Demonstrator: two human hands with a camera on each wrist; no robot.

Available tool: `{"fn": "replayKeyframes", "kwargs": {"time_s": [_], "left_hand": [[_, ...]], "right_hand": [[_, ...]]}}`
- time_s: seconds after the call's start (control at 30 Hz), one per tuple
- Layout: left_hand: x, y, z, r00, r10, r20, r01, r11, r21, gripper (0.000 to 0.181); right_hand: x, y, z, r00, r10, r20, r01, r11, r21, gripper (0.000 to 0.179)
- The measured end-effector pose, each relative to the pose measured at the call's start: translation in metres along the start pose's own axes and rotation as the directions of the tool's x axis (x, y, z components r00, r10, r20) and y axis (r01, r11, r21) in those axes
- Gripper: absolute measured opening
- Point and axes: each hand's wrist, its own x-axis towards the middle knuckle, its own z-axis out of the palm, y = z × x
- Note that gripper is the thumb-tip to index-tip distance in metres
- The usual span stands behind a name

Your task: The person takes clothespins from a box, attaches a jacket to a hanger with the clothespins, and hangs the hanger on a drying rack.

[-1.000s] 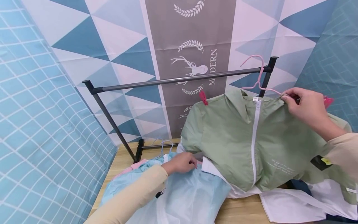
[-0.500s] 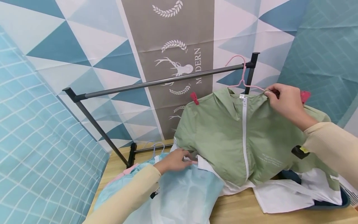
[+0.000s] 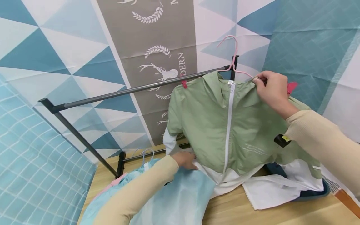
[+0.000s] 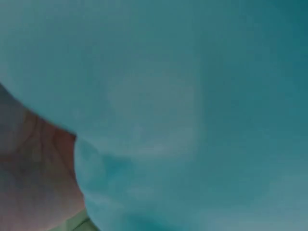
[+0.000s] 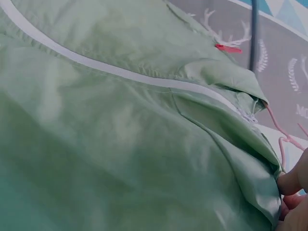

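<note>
A green hooded jacket (image 3: 208,115) with a white zip and white lower part hangs on a pink hanger (image 3: 234,56). My right hand (image 3: 271,89) pinches the jacket's shoulder by the neckline, where the hanger's arm runs in. In the right wrist view its fingers (image 5: 293,175) grip the green cloth beside the hanger. My left hand (image 3: 184,159) is low, where the jacket's white hem meets a light blue garment (image 3: 182,190). Blue cloth (image 4: 168,120) hides most of it in the left wrist view, and I cannot tell whether it holds anything.
A dark metal rack (image 3: 126,91) stands behind the clothes, the hanger's hook rising above its right end. Red clips (image 3: 184,84) sit at the jacket's shoulders. A blue hanger (image 3: 144,153) and pink cloth lie at left. White cloth (image 3: 270,190) overlaps a dark blue bin (image 3: 306,195).
The right hand has raised the jacket and hanger, so the hook stands higher against the rack's bar. The left hand has gone down toward the jacket's hem. The view has swung rightward.
</note>
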Motion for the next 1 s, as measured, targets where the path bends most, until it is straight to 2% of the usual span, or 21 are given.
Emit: {"fn": "replayKeyframes", "kwargs": {"time_s": [0.03, 0.13, 0.23, 0.27, 0.4, 0.47, 0.53, 0.57, 0.63, 0.67, 0.7, 0.73, 0.77, 0.8, 0.9, 0.93, 1.0], "left_hand": [[0.001, -0.004, -0.001, 1.000, -0.009, -0.006, 0.010, 1.000, 0.022, 0.055], [0.004, -0.022, -0.007, 0.995, -0.045, -0.090, 0.050, 0.997, 0.054, 0.043], [0.009, -0.041, -0.015, 0.986, -0.114, -0.119, 0.120, 0.992, 0.045, 0.037], [0.010, -0.046, -0.017, 0.985, -0.134, -0.111, 0.137, 0.990, 0.018, 0.039], [0.012, -0.057, -0.023, 0.980, -0.198, -0.012, 0.196, 0.976, -0.098, 0.053], [0.014, -0.059, -0.024, 0.973, -0.230, -0.026, 0.225, 0.967, -0.122, 0.055], [0.014, -0.062, -0.025, 0.949, -0.306, -0.077, 0.294, 0.945, -0.141, 0.051], [0.015, -0.064, -0.025, 0.928, -0.354, -0.112, 0.335, 0.929, -0.159, 0.050], [0.016, -0.069, -0.027, 0.877, -0.447, -0.173, 0.406, 0.884, -0.231, 0.050], [0.017, -0.071, -0.028, 0.852, -0.484, -0.200, 0.423, 0.861, -0.282, 0.053], [0.019, -0.074, -0.028, 0.835, -0.505, -0.220, 0.420, 0.842, -0.340, 0.055], [0.021, -0.076, -0.028, 0.827, -0.513, -0.232, 0.394, 0.821, -0.412, 0.061], [0.023, -0.078, -0.028, 0.831, -0.499, -0.246, 0.341, 0.806, -0.484, 0.068], [0.026, -0.079, -0.027, 0.842, -0.475, -0.255, 0.276, 0.786, -0.553, 0.076], [0.039, -0.075, -0.023, 0.894, -0.336, -0.298, 0.048, 0.730, -0.682, 0.098], [0.043, -0.071, -0.022, 0.914, -0.284, -0.289, -0.003, 0.708, -0.706, 0.103], [0.049, -0.063, -0.022, 0.946, -0.196, -0.260, -0.049, 0.703, -0.710, 0.106]], "right_hand": [[0.001, -0.004, 0.000, 1.000, -0.003, 0.000, 0.003, 1.000, 0.005, 0.025], [0.003, -0.011, 0.000, 1.000, -0.007, 0.025, 0.006, 1.000, 0.020, 0.025], [0.004, -0.011, -0.001, 0.999, -0.009, 0.045, 0.008, 1.000, 0.028, 0.025], [0.005, -0.010, -0.002, 0.999, -0.004, 0.047, 0.003, 1.000, 0.028, 0.026], [0.003, -0.003, -0.006, 0.998, 0.027, 0.050, -0.028, 1.000, 0.010, 0.027], [0.001, 0.002, -0.006, 0.998, 0.041, 0.055, -0.041, 0.999, 0.003, 0.028], [-0.001, 0.005, -0.004, 0.997, 0.047, 0.059, -0.047, 0.999, 0.003, 0.027], [-0.003, 0.006, -0.002, 0.997, 0.045, 0.059, -0.045, 0.999, 0.003, 0.027], [-0.006, 0.007, 0.002, 0.997, 0.044, 0.058, -0.045, 0.999, 0.008, 0.026], [-0.008, 0.007, 0.003, 0.997, 0.046, 0.056, -0.046, 0.999, 0.009, 0.026], [-0.009, 0.007, 0.005, 0.997, 0.047, 0.053, -0.048, 0.999, 0.011, 0.025], [-0.010, 0.007, 0.006, 0.998, 0.050, 0.048, -0.050, 0.999, 0.011, 0.025], [-0.012, 0.007, 0.006, 0.998, 0.052, 0.042, -0.053, 0.999, 0.011, 0.025], [-0.013, 0.007, 0.006, 0.998, 0.054, 0.039, -0.055, 0.998, 0.012, 0.026], [-0.015, 0.009, 0.006, 0.997, 0.076, 0.029, -0.076, 0.997, 0.004, 0.026], [-0.015, 0.009, 0.006, 0.996, 0.084, 0.032, -0.084, 0.996, 0.002, 0.027], [-0.014, 0.011, 0.007, 0.994, 0.096, 0.047, -0.096, 0.995, 0.001, 0.028]]}}
